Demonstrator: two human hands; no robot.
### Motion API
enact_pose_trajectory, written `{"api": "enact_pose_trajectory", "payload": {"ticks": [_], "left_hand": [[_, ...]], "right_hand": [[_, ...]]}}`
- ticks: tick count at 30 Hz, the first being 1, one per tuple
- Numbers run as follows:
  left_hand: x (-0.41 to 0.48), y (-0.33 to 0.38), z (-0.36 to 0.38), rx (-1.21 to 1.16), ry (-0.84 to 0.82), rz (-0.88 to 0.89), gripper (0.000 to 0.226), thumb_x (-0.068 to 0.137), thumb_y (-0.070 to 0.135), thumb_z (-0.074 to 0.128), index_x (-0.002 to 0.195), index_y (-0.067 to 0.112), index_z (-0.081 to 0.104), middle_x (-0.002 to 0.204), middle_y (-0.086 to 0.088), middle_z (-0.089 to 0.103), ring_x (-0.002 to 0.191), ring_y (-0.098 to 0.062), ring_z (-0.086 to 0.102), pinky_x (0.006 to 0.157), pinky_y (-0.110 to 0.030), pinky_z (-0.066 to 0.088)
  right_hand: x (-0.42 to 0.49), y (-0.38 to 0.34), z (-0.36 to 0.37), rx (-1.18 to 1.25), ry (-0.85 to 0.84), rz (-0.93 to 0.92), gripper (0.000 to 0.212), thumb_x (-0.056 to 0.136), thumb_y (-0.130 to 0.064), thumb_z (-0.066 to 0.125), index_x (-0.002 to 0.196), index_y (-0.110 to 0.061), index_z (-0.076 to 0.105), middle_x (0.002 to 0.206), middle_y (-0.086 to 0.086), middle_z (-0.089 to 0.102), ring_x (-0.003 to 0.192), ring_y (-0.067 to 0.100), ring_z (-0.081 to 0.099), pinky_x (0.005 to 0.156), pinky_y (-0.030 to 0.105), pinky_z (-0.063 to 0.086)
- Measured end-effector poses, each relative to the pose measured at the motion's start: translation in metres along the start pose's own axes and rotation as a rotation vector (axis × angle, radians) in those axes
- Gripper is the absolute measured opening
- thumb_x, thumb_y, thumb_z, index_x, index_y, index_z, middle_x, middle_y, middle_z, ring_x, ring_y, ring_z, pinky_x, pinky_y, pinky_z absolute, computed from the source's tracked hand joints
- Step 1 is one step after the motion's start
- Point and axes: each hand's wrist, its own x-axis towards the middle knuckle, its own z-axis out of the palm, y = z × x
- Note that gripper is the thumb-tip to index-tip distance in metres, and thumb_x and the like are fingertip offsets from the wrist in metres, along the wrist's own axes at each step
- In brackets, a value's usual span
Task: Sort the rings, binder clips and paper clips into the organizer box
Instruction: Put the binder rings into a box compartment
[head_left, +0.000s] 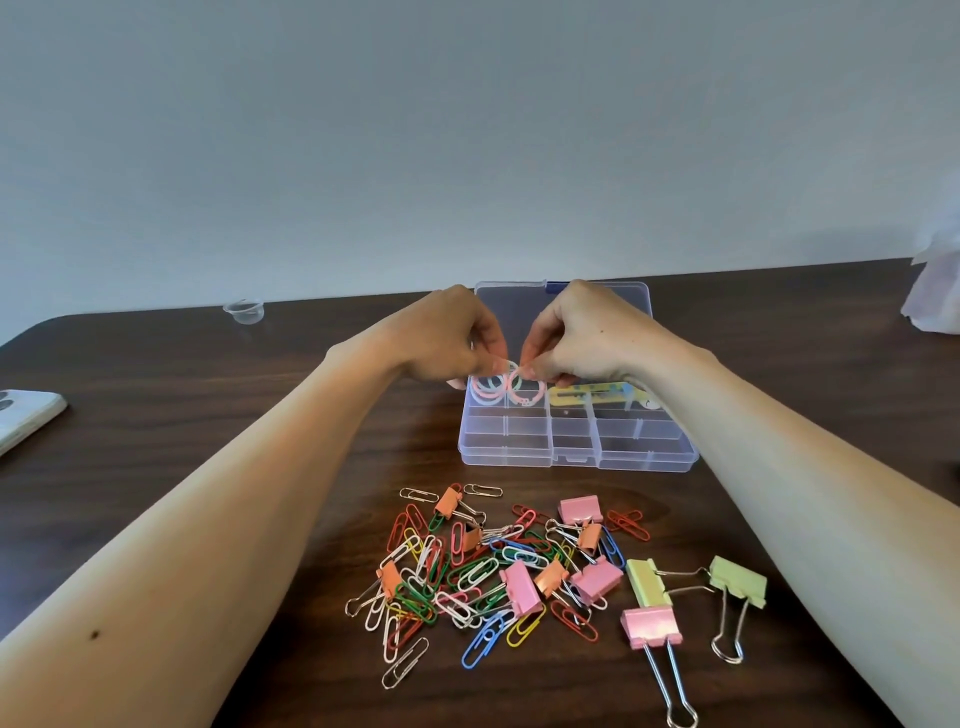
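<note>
A clear organizer box stands open on the dark table, its lid raised behind my hands. My left hand and my right hand hover over its back-left compartments, and both pinch pale rings there. A pink ring hangs from my right fingertips; more pink and pale rings lie under my left fingers. Yellow and blue pieces lie in a back compartment. Nearer me lies a pile of coloured paper clips mixed with pink, orange and green binder clips.
A small clear cup stands at the table's far left edge. A white flat object lies at the left border. A pale bag sits at the far right. The box's front compartments hold nothing.
</note>
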Motion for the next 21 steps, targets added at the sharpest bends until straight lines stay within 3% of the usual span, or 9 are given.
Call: {"api": "enact_pose_trajectory", "payload": {"ticks": [3, 8, 13, 18, 21], "left_hand": [[-0.0019, -0.0006, -0.0022, -0.110, -0.004, -0.015, 0.015, 0.092, 0.023, 0.066, 0.096, 0.011, 0.074, 0.084, -0.003, 0.074, 0.064, -0.007, 0.069, 0.064, -0.019, 0.058], [-0.0004, -0.0007, -0.0019, -0.129, 0.005, -0.028, 0.014, 0.092, 0.015, 0.064, 0.098, 0.009, 0.075, 0.084, -0.010, 0.074, 0.062, -0.009, 0.067, 0.058, -0.014, 0.054], [0.0011, 0.0008, 0.0006, -0.111, 0.004, -0.027, 0.010, 0.088, 0.018, 0.068, 0.091, 0.011, 0.075, 0.080, -0.008, 0.074, 0.065, -0.013, 0.065, 0.059, -0.019, 0.057], [0.0007, 0.0030, 0.0026, -0.031, -0.041, -0.005, 0.011, 0.091, 0.022, 0.065, 0.090, 0.014, 0.073, 0.082, -0.004, 0.072, 0.068, -0.013, 0.063, 0.058, -0.023, 0.058], [0.0011, 0.0044, 0.0029, 0.028, 0.013, 0.002, 0.011, 0.091, 0.023, 0.065, 0.081, 0.019, 0.068, 0.074, 0.002, 0.068, 0.065, -0.012, 0.061, 0.055, -0.019, 0.050]], "right_hand": [[-0.0003, 0.0012, -0.0015, 0.015, 0.000, -0.002, 0.006, 0.078, -0.013, 0.080, 0.074, -0.017, 0.079, 0.066, 0.000, 0.074, 0.055, 0.011, 0.069, 0.060, 0.022, 0.057], [0.0018, 0.0035, 0.0004, 0.036, 0.023, -0.004, 0.004, 0.082, -0.019, 0.077, 0.080, -0.015, 0.078, 0.068, 0.002, 0.075, 0.055, 0.012, 0.070, 0.061, 0.024, 0.058], [0.0014, 0.0033, 0.0008, 0.052, 0.004, -0.004, 0.005, 0.082, -0.018, 0.077, 0.085, -0.014, 0.079, 0.074, 0.004, 0.076, 0.062, 0.017, 0.073, 0.066, 0.028, 0.061], [0.0009, 0.0032, -0.0007, 0.056, -0.022, -0.002, 0.001, 0.081, -0.014, 0.078, 0.079, -0.014, 0.079, 0.071, 0.004, 0.075, 0.056, 0.012, 0.069, 0.060, 0.023, 0.058], [0.0018, 0.0045, -0.0004, 0.064, -0.020, -0.012, 0.004, 0.079, -0.014, 0.079, 0.075, -0.015, 0.078, 0.075, 0.005, 0.076, 0.066, 0.020, 0.074, 0.070, 0.033, 0.063]]}}
